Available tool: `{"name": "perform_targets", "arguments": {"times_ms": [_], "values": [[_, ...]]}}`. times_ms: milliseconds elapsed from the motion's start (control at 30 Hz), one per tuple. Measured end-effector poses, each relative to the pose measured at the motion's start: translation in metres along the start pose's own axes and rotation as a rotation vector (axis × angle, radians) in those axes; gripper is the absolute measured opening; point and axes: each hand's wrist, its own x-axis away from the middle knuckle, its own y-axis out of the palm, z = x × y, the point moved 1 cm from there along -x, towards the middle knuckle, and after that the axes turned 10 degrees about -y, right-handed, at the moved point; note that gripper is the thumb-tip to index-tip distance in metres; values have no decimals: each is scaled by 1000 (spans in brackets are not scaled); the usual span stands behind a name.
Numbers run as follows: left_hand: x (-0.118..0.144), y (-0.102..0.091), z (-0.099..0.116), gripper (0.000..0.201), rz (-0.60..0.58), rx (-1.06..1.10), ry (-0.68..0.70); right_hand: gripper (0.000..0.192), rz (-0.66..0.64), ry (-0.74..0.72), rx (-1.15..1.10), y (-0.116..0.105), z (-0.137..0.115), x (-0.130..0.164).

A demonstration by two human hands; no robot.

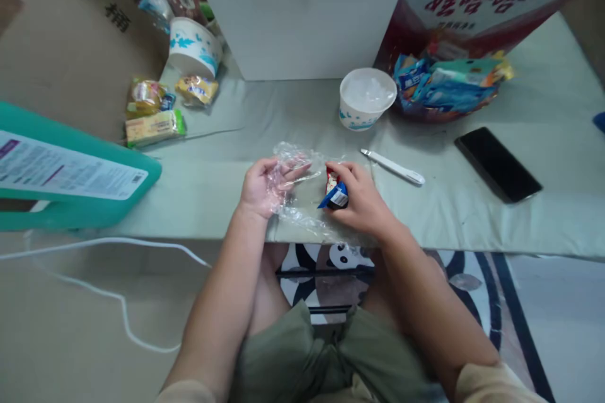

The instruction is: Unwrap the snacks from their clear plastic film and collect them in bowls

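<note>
Nearest bit first: olive shorts (278, 352), and past the knees a panda print (340, 258) under the table edge. A white cable (120, 241) trails off on the left.

On the near side of the pale green table (439, 220), the right hand (362, 198) has a grip on a little blue and red packet (338, 195), fingers curled round it. The left hand (259, 189) is palm up with fingers loosely spread and clear crinkly plastic (305, 219) over them; honestly can't tell if it's pinching any of it. That plastic stretches across to just beside the packet.

Big teal container (113, 211) on the left, white cutter (393, 167) lying just right of the right hand, black phone (498, 165) farther right.

Going farther back, there's a paper cup (359, 118) with something clear inside, right next to a heap of blue snack packets (454, 85). Over on the far left: a few wrapped snacks (155, 128) and another paper cup (193, 44), tipped a bit.

At the very back, a white box (302, 12) in the middle, a red and white package (482, 12) on the right, and cardboard (94, 25) on the left.
</note>
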Motion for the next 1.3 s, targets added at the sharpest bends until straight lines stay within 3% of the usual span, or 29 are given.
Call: {"name": "perform_targets", "arguments": {"times_ms": [100,200,433,567,733,833,933,1033,1133,1200,1233,1300], "values": [[-5,5,4,4,70,124,45,85,24,-19,-11,-1,0,4],[-9,10,5,7,125,195,89,83,-6,-31,117,-1,-2,8],[-14,14,2,11,186,204,158,52,-322,-171,411,-18,-20,10],[-20,12,3,4,172,202,180,49,-339,-287,549,-24,-26,15],[-27,10,4,8,183,194,183,56,-196,-184,559,-21,-17,27],[-29,11,3,13,174,162,197,42,-162,-126,570,-21,-12,32],[-29,11,2,15,182,147,211,30,-131,-203,538,-25,-11,37],[-27,11,3,13,191,146,211,24,20,-350,348,-37,-15,43],[-26,11,5,12,201,143,208,30,282,-339,-20,-73,-12,34],[-27,13,7,11,211,131,198,37,442,-185,-162,-111,-2,11],[-27,14,8,10,212,120,192,40,537,-130,-102,-132,4,-7],[-28,18,11,10,211,93,184,34,645,112,223,-175,20,-48]]}}
